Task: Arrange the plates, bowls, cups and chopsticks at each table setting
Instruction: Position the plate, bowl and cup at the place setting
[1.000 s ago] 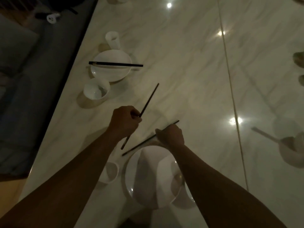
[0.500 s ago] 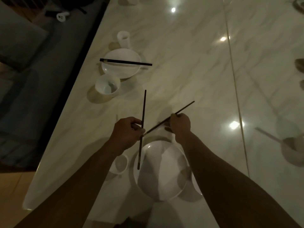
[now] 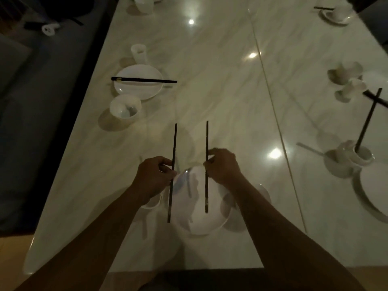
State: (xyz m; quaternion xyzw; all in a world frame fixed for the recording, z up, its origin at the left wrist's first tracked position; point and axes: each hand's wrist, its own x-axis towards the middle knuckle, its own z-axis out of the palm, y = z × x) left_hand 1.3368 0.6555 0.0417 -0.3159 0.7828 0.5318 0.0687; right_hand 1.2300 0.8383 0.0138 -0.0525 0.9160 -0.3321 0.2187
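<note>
My left hand (image 3: 154,178) pinches one dark chopstick (image 3: 173,143) and my right hand (image 3: 223,166) pinches a second dark chopstick (image 3: 207,139). Both sticks are held nearly parallel, pointing away from me, above a white plate (image 3: 201,219) near the table's front edge. A small white cup (image 3: 150,204) sits left of that plate, mostly hidden under my left wrist. Further along the left edge is a setting with a plate (image 3: 138,89), a chopstick pair (image 3: 144,80) laid across it, a bowl (image 3: 125,109) and a cup (image 3: 138,53).
The pale marble table (image 3: 220,80) has a seam running front to back. At the right edge stand cups (image 3: 354,87), a bowl (image 3: 362,157) with a chopstick (image 3: 368,118) leaning in it, and a plate (image 3: 373,192). More dishes (image 3: 336,14) lie at the far end.
Both chopsticks have swung from crossed, slanted angles to nearly parallel, pointing away from me. My hands have spread slightly apart over the plate, and the view has tilted to show more table.
</note>
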